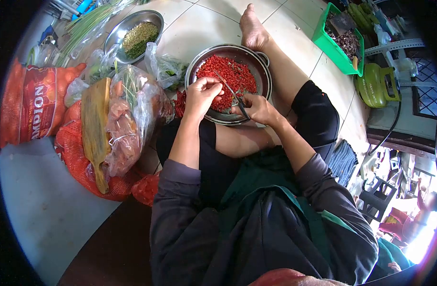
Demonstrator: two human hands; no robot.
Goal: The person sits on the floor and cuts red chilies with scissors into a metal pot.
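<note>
A round metal pot [190,66] with a side handle sits between my legs, holding a heap of small chopped red pieces [232,71] that look like chillies. My right hand [260,110] is closed around the dark handle of a knife [230,89] at the pot's near rim, and its thin blade points up and left over the red pieces. Above the pot's left side, my left hand [205,95] is closed, thumb and fingers pinched together close to the blade. Whatever lies between those fingers is too small to make out.
Left of the pot stand plastic bags [132,114], a wooden cutting board [95,128] and red mesh sacks [42,100]. A metal bowl [114,35] of chopped greens lies beyond. At right are a green crate [317,35] and a green gas cylinder [371,86]. Another person [406,224] appears lower right.
</note>
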